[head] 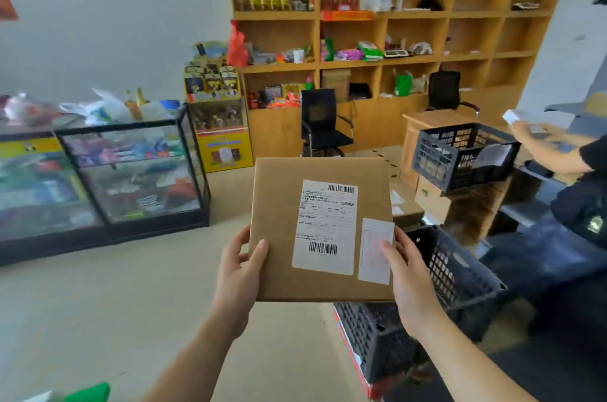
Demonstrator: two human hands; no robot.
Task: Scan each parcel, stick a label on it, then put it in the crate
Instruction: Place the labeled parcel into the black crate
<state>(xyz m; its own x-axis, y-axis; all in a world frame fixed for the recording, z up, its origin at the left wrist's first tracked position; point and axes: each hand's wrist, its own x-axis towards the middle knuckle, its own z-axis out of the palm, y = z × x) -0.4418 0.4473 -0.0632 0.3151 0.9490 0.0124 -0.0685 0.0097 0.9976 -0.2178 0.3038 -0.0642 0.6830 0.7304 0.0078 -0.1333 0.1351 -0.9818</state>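
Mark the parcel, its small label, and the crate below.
parcel (pixel 279 204), head view, bare cardboard left of the labels
small label (pixel 370 262), head view, its lower left part
crate (pixel 460 277), head view, latticed right wall

This is a small shop: a big wooden cubby shelf (pixel 394 17) with packaged goods fills the upper right, and a black-framed glass display counter (pixel 131 171) with wares stands left.

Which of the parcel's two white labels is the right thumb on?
The small label at the right edge of the parcel, under the right hand; the large barcoded label beside it is untouched.
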